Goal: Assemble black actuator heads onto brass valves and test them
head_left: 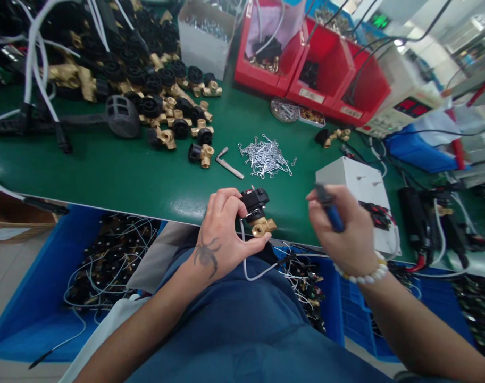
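My left hand is closed around a brass valve with a black actuator head, held at the front edge of the green bench. A pale cable loops down from the actuator. To the right, my right hand grips a blue-handled tool; motion blurs its dark end and I cannot make out its kind. The tool is apart from the valve. Beyond the left hand lie a heap of silver spring clips and a bent metal hex key or lever.
Many brass valves with black caps crowd the bench's left back. Red parts bins stand behind the clips, beside a white box of clips. A grey-white test box sits right. Blue crates hold cabled parts below the bench.
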Tool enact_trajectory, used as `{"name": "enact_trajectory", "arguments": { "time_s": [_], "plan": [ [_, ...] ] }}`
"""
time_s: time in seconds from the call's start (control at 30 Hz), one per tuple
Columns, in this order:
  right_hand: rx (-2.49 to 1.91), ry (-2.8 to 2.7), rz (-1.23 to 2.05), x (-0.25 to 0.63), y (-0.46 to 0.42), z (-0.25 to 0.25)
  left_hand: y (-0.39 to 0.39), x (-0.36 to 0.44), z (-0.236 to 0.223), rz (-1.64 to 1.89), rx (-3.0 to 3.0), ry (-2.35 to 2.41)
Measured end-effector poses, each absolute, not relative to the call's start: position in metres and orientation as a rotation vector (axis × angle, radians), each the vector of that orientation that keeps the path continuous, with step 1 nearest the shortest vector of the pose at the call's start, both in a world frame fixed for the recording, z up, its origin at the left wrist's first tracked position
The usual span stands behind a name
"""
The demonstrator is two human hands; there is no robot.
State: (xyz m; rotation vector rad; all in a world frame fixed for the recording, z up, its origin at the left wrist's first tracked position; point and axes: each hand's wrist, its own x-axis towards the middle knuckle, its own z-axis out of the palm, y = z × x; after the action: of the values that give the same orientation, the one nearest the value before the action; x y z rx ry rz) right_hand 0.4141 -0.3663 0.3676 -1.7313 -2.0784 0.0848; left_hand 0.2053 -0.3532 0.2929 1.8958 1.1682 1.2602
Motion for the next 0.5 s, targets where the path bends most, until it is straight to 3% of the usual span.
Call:
{"name": "enact_trajectory", "arguments": {
  "time_s": [0.1, 0.27, 0.43, 0.5],
  "plan": [
    [-1.797, -2.451, 0.221, 0.4155, -0.3651, 0.3663, -0.3536, 0.2054, 0.2929, 1.267, 1.902, 1.176],
    [-1.741, -2.068, -0.104, 0.4162, -0.3660, 0.3728, -0.3537, 0.2060, 0.2930, 1.269, 1.897, 1.182],
    [-1.808, -2.518, 0.128, 0.4146, -0.3645, 0.3719, -0.3542, 0.2058, 0.2937, 1.265, 1.918, 1.181],
    [-1.779, -2.386, 0.073, 0.4143, -0.3650, 0.3740, -0.3545, 0.2058, 0.2939, 1.261, 1.915, 1.184]
  ]
}}
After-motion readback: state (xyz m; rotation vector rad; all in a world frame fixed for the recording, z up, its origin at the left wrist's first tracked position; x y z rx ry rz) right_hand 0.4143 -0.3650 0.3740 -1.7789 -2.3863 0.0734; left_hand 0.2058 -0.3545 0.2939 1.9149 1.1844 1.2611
